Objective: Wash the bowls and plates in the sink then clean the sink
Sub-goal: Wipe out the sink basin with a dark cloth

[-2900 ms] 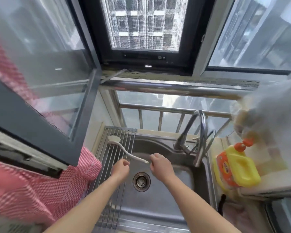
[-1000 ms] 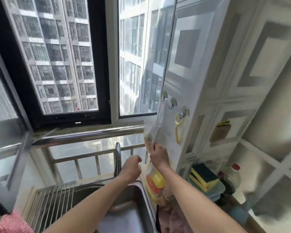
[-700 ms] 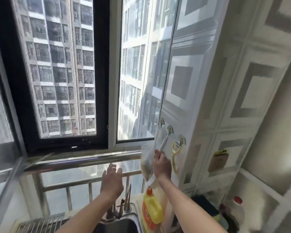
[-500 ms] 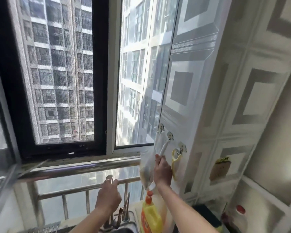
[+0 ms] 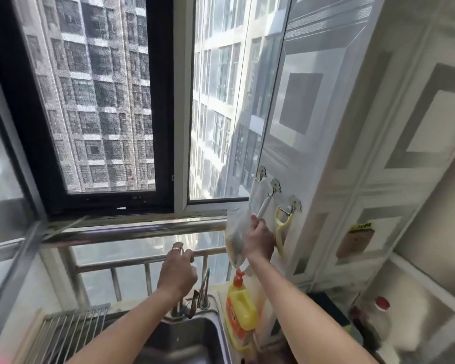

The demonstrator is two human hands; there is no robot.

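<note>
Steel sink (image 5: 195, 334) beneath window (image 5: 97, 101), beside tiled wall (image 5: 378, 127)

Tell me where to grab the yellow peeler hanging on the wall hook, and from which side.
Grip the yellow peeler by its long straight handle below the forked head, which hangs on the hook. Come from the open right side: the right hand, holding the white brush handle, and a plastic bag crowd its left. Then lift it off the hook.
</note>
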